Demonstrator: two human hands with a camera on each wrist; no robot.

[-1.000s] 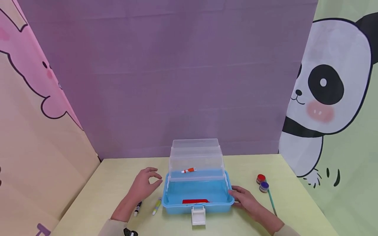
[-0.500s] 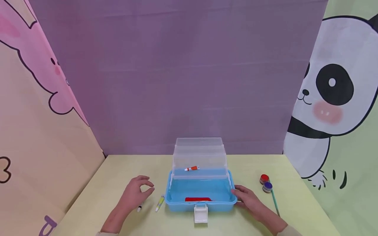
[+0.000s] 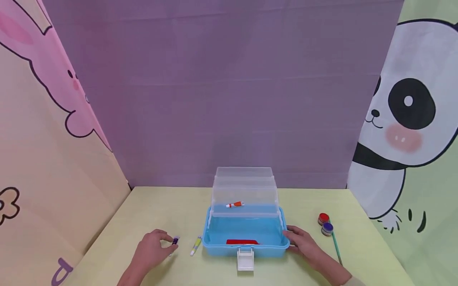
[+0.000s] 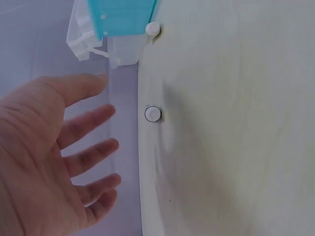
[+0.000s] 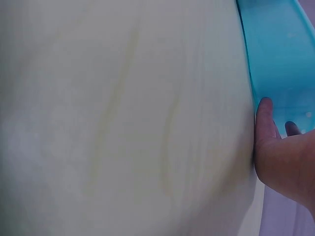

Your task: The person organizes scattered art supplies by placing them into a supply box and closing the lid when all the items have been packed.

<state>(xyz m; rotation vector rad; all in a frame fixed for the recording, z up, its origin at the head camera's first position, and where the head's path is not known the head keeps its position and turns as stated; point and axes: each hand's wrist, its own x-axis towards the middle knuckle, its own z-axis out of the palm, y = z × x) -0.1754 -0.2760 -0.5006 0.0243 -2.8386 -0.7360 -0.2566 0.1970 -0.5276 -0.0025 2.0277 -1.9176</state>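
- Dark tube [image 3: 175,240] lies on the table just beside the left hand [image 3: 152,250], partly behind its thumb. I judge it light and soft, easy to press in; its round white cap is probably stiff and smooth. A gentle pinch at the middle of the body looks the best hold. Its long axis runs away from the person, the cap end near and a little to the left.
- Left hand is wide: in the left wrist view the thumb stands apart from bent, spread fingers, and it holds nothing.
- Yellow tube [image 3: 196,246] lies between the dark tube and the box, likely of the same soft kind, to be taken also at the middle. Its cap points toward the person, slightly left.
- Box [image 3: 222,251] stands upright, its clear lid [image 3: 245,182] raised at the back. It seems light for its size, of stiff and rather slippery plastic; the side rim should be a good place to hold. Its long axis goes left to right, with the white latch [image 3: 245,260] facing the person.
- Right hand [image 3: 302,243] holds the box at its right side, narrow, thumb at the rim; how firmly, I cannot tell.
- Red jar [image 3: 323,217], blue jar [image 3: 327,228] and brush [image 3: 336,247] are farther right.
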